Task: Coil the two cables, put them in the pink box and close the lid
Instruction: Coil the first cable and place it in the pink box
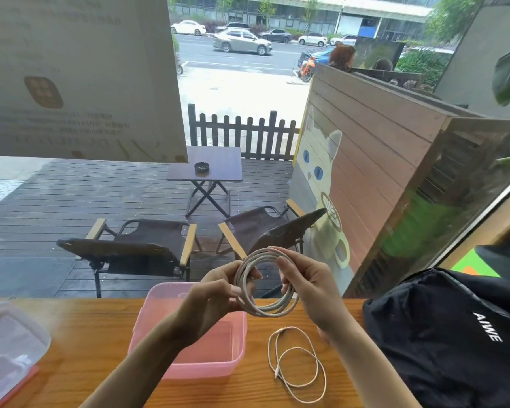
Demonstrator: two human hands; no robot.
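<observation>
**Head view: first cable coiled, box waiting below**

Head view: a grey cable (265, 285) is held in the air as a round coil of several loops, raised above the wooden surface (100, 328). The coil's left side is pinched by the left hand (218, 293), fingers curled round the strands, and its right side is gripped by the right hand (309, 287), thumb laid over the loops. The pink box (189, 369) stands open just below the left hand, nothing visible inside it. A second, thinner white cable (299, 363) lies loosely looped on the surface below the right hand, just beside the box and apart from it. A clear lid (9, 346) rests well to the left of the left hand, at the edge of the surface. A black bag (454, 334) sits to the right of the right hand.

The step in hand is judged to be the finishing of the first coil. For the next move, the loops would need to be kept together while the coil is lowered into the box; a slackened grip could let them spring open. The thinner cable is not yet coiled, and the lid is not yet on.
</observation>
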